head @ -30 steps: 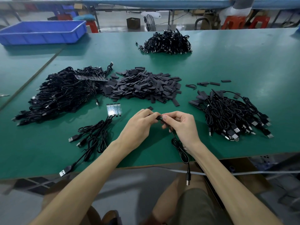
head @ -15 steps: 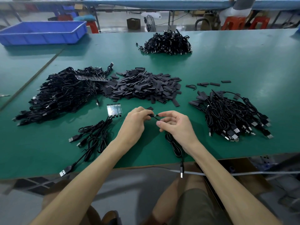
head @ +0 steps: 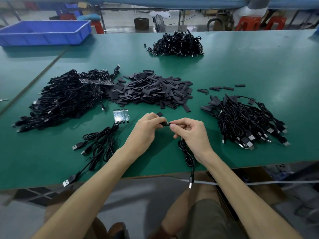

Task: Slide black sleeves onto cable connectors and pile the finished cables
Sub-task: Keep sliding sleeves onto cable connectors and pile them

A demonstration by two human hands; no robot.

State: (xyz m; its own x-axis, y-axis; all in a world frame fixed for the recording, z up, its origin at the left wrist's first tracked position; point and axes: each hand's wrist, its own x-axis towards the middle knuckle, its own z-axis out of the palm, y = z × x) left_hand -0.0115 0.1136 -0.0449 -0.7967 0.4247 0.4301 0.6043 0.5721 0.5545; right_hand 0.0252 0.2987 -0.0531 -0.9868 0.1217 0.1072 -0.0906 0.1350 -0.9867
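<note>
At frame centre, fingers [head: 158, 120] of your left hand [head: 146, 131] pinch a black sleeve [head: 163, 123]; your right hand [head: 191, 133] clamps the cable [head: 187, 153] end.

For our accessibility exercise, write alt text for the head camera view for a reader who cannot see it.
Over a green table, the left hand pinches a black sleeve at the connector end of a cable held by the right hand. Piles of cables and loose sleeves lie beyond.
</note>
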